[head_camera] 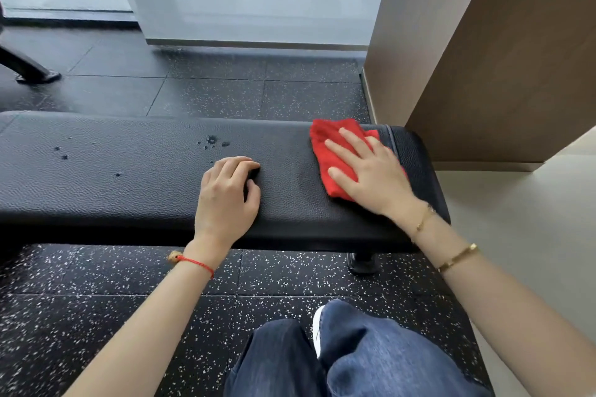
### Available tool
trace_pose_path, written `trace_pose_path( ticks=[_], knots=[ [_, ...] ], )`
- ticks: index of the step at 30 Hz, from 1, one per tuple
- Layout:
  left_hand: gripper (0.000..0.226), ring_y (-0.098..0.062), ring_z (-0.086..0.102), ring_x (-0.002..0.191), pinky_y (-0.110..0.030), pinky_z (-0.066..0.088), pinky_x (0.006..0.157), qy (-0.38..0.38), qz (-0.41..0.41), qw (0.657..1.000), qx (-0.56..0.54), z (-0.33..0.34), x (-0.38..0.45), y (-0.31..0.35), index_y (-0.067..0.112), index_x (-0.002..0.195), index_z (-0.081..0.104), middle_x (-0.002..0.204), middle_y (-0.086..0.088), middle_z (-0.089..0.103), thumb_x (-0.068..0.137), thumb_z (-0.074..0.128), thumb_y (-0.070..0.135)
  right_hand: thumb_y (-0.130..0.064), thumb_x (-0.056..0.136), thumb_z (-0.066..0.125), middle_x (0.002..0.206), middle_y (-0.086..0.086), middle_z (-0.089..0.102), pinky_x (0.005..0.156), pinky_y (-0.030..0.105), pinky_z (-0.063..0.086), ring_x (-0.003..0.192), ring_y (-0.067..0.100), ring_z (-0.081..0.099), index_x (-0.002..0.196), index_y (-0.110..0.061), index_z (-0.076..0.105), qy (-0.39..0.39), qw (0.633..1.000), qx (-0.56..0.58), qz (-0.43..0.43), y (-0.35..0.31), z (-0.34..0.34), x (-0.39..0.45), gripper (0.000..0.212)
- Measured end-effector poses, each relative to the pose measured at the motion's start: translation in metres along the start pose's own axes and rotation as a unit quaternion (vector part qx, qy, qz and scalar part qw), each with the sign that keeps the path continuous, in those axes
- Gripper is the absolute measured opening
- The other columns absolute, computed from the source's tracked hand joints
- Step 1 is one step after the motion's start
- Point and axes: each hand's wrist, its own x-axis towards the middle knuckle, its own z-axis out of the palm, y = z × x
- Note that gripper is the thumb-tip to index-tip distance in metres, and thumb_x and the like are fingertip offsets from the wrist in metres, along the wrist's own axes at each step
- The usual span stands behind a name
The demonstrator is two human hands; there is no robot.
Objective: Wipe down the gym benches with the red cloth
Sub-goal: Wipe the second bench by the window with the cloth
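A black padded gym bench [129,177] runs across the view from left to right. The folded red cloth [332,145] lies flat on its right end. My right hand [367,171] presses on the cloth with straight, spread fingers. My left hand [227,193] rests on the bench pad near the middle, its fingers loosely curled and holding nothing. Wet droplets [213,141] dot the pad left of my left hand, with more droplets [61,153] further left.
A brown wall column [483,58] stands close behind the bench's right end. A bench foot [362,263] sits on the speckled black rubber floor [96,316]. Another machine's black leg [29,69] is at far left. My jeans-clad legs [354,358] are below.
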Motion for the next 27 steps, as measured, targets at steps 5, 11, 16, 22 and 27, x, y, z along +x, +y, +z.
trace_pose_path(
  ticks=[5, 11, 16, 22, 27],
  knots=[
    [0.028, -0.024, 0.055, 0.115, -0.039, 0.041, 0.100, 0.000, -0.008, 1.000, 0.001, 0.000, -0.001, 0.001, 0.014, 0.111, 0.065, 0.118, -0.001, 0.064, 0.087, 0.053, 0.015, -0.058, 0.098, 0.028, 0.163, -0.010, 0.014, 0.120, 0.045, 0.014, 0.145, 0.035, 0.020, 0.151, -0.045, 0.023, -0.008, 0.998, 0.013, 0.057, -0.023, -0.001, 0.036, 0.055],
    [0.028, -0.024, 0.056, 0.114, -0.038, 0.041, 0.101, 0.003, -0.007, 1.000, -0.005, 0.000, -0.001, -0.001, 0.015, 0.111, 0.065, 0.118, 0.000, 0.065, 0.086, 0.052, 0.014, -0.059, 0.093, 0.028, 0.160, -0.011, 0.025, 0.116, 0.045, 0.021, 0.137, 0.033, 0.033, 0.149, -0.043, 0.032, 0.002, 0.996, 0.012, -0.086, -0.048, 0.004, -0.020, 0.059],
    [0.027, -0.023, 0.055, 0.116, -0.037, 0.040, 0.102, -0.001, -0.007, 1.000, -0.002, 0.000, -0.003, -0.001, 0.014, 0.113, 0.065, 0.119, 0.000, 0.065, 0.088, 0.055, 0.013, -0.057, 0.097, 0.031, 0.162, -0.011, 0.019, 0.118, 0.043, 0.017, 0.142, 0.032, 0.026, 0.150, -0.044, 0.029, 0.008, 1.000, 0.006, 0.017, -0.011, 0.001, -0.001, 0.055],
    [0.027, -0.023, 0.056, 0.115, -0.037, 0.040, 0.101, 0.003, -0.010, 1.000, -0.006, 0.000, -0.002, -0.002, 0.015, 0.112, 0.065, 0.118, 0.000, 0.065, 0.087, 0.053, 0.014, -0.055, 0.098, 0.029, 0.164, -0.009, 0.013, 0.119, 0.047, 0.010, 0.145, 0.038, 0.017, 0.151, -0.044, 0.023, -0.006, 0.998, 0.025, 0.057, -0.052, 0.005, 0.024, 0.055],
    [0.028, -0.023, 0.056, 0.112, -0.038, 0.041, 0.099, 0.005, -0.007, 1.000, -0.016, 0.000, -0.002, -0.004, 0.016, 0.111, 0.066, 0.117, 0.002, 0.065, 0.086, 0.052, 0.017, -0.059, 0.093, 0.028, 0.161, -0.014, 0.021, 0.116, 0.044, 0.018, 0.139, 0.030, 0.030, 0.149, -0.045, 0.030, 0.009, 0.997, 0.011, -0.081, -0.049, 0.004, -0.035, 0.058]
  ],
)
